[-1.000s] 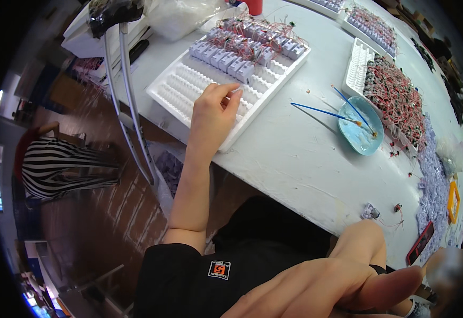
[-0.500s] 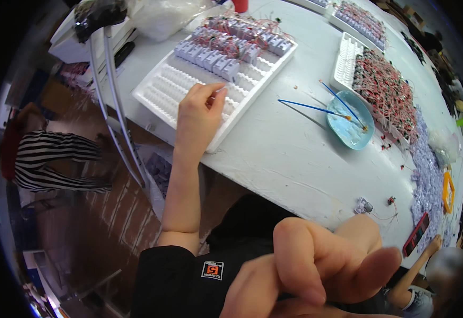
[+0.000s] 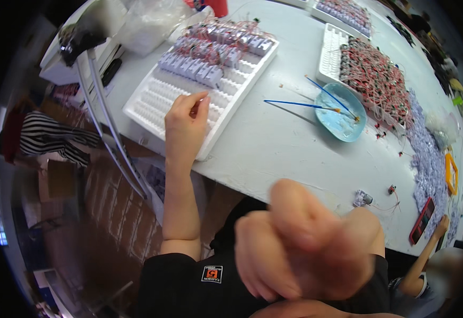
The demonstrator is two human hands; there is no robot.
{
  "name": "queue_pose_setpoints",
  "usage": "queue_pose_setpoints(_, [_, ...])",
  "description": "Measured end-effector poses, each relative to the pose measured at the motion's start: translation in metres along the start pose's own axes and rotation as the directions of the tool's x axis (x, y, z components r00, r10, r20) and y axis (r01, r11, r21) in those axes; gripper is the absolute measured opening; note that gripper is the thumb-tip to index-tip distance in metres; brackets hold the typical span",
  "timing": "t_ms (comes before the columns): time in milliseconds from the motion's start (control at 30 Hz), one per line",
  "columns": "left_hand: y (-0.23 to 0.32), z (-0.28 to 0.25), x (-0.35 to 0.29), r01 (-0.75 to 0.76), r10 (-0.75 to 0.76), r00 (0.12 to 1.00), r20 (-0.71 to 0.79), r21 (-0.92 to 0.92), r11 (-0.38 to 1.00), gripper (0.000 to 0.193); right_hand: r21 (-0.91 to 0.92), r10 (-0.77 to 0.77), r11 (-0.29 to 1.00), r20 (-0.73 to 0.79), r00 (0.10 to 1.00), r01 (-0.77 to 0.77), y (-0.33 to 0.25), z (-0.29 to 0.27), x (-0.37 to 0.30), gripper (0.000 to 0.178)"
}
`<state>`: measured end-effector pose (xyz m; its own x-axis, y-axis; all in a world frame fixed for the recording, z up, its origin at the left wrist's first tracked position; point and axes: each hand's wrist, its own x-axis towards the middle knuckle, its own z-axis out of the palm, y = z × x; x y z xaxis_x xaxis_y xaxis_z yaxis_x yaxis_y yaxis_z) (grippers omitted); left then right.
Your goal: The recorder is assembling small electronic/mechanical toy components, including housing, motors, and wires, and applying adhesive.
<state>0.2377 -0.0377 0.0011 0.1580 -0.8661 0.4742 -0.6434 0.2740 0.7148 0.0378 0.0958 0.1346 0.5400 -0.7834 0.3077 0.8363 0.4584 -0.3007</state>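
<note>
Over the bare grooves of a white ribbed tray (image 3: pixel 234 109) rests my left hand (image 3: pixel 185 123). Its thumb and index finger come together in a pinch, and nothing shows between them. Beyond it, rows of small pale-lilac blocks (image 3: pixel 194 69) with red and white wires fill the tray's far part. My right hand (image 3: pixel 300 244) is raised close to the camera in the lower middle. Its fingers are folded inward and partly blurred, hiding anything inside. To the tray's right, a light-blue dish (image 3: pixel 324 130) contains a white substance and two blue-handled brushes (image 3: pixel 295 104).
At the right lie a second white tray (image 3: pixel 331 50) heaped with wired parts, loose lilac pieces (image 3: pixel 427 175), a red-edged phone (image 3: pixel 422 221) and an orange frame (image 3: pixel 450 174). A metal lamp arm (image 3: pixel 104 116) crosses the left side. Another person's arm (image 3: pixel 427 254) shows at lower right.
My view has shifted, moving the table things slightly left and up. My right hand has turned and its fingers are more folded. My left hand keeps its pinch over the tray.
</note>
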Motion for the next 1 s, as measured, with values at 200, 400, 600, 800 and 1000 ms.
queue_pose_setpoints(200, [0.002, -0.015, -0.005, 0.056, -0.054, 0.998, -0.033, 0.068, 0.996, 0.016, -0.713, 0.481, 0.638, 0.076, 0.873, -0.289, 0.033, -0.028, 0.022, 0.027])
queue_pose_setpoints(400, [-0.002, 0.002, 0.002, 0.091, -0.093, 0.995, 0.023, 0.062, 0.994, 0.017, -0.971, 0.765, -0.137, 0.024, 0.644, 0.198, 0.09, -0.143, 0.014, 0.026])
queue_pose_setpoints(600, [-0.002, -0.007, 0.009, 0.237, -0.234, 0.969, 0.082, -0.031, 0.971, 0.019, -0.831, 0.792, -0.306, 0.049, 0.608, 0.465, 0.142, -0.237, -0.013, 0.014])
queue_pose_setpoints(800, [-0.01, -0.008, 0.037, 0.173, -0.18, 0.973, 0.147, 0.058, 0.983, 0.021, -0.79, 0.87, -0.303, -0.002, 0.493, 0.533, 0.142, -0.223, -0.003, 0.013])
queue_pose_setpoints(1000, [-0.009, -0.004, 0.045, -0.026, 0.009, 0.995, 0.094, 0.179, 0.984, 0.018, -0.738, 0.918, -0.289, -0.034, 0.394, 0.61, 0.139, -0.21, 0.006, 0.013])
